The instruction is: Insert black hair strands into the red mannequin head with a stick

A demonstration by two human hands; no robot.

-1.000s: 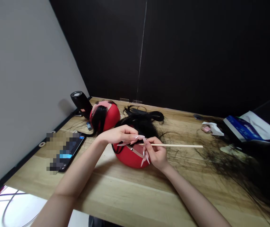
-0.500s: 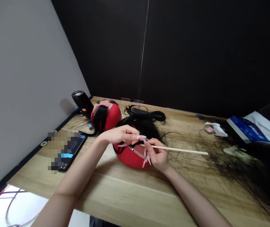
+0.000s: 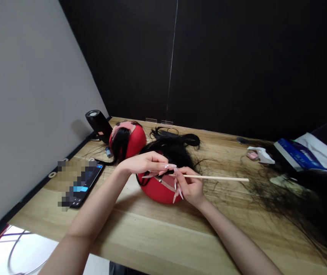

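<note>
A red head form point(image 3: 157, 192) lies on the wooden table, with a light mesh band and black hair point(image 3: 177, 151) on its top and far side. My left hand point(image 3: 152, 164) rests over it, thumb and fingers pinched together; what they hold is too small to make out. Close beside those fingertips, my right hand point(image 3: 190, 185) grips a thin pale wooden stick point(image 3: 220, 178) near its left end. The stick points right, almost level, and its tip is at the mesh by my left fingertips.
Behind on the left stand a second red head form point(image 3: 137, 141) and a black speaker point(image 3: 99, 124). A phone point(image 3: 87, 187) lies left of my left forearm. At right are loose dark hair point(image 3: 280, 202), a blue and white packet point(image 3: 303, 156) and crumpled tissue point(image 3: 262, 154).
The stick's far right end has swung up slightly, so it lies more level. Both hands keep nearly the same place and grip.
</note>
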